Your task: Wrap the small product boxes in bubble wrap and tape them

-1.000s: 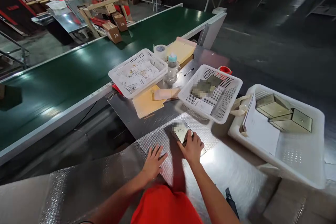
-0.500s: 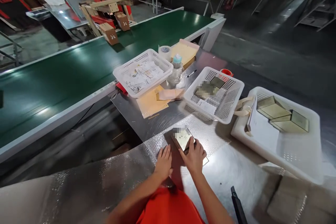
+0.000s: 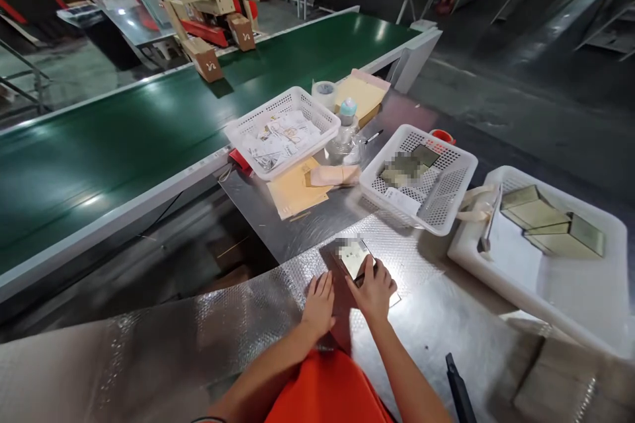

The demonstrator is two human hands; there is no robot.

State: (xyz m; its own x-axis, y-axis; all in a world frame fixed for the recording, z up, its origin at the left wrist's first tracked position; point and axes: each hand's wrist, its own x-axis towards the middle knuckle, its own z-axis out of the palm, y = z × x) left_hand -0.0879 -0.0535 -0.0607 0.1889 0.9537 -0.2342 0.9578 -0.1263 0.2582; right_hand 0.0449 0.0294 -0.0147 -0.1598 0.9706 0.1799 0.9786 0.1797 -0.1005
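On the bubble wrap [image 3: 248, 301] lies a small flat box [image 3: 354, 258] with a pale printed face. My right hand [image 3: 374, 291] grips the near end of this box, thumb on one side and fingers over the other. Beside it, my left hand [image 3: 319, 303] rests flat on the bubble wrap with its fingers stretched out, holding nothing. A thin pale edge with a dark outline [image 3: 395, 300] shows just right of my right hand; what it belongs to is hidden.
White baskets [image 3: 237, 129] [image 3: 469, 165] hold papers and small boxes; a larger white bin [image 3: 612, 277] stands at right. Yellow envelopes [image 3: 292, 195], a tape roll [image 3: 325, 94] and a black-handled tool [image 3: 459, 386] lie around. Behind runs a green conveyor [image 3: 149, 125] with cartons [image 3: 206, 61].
The whole view has shifted, so the table items appear slightly farther right. Both hands keep nearly the same places relative to the box and bubble wrap.
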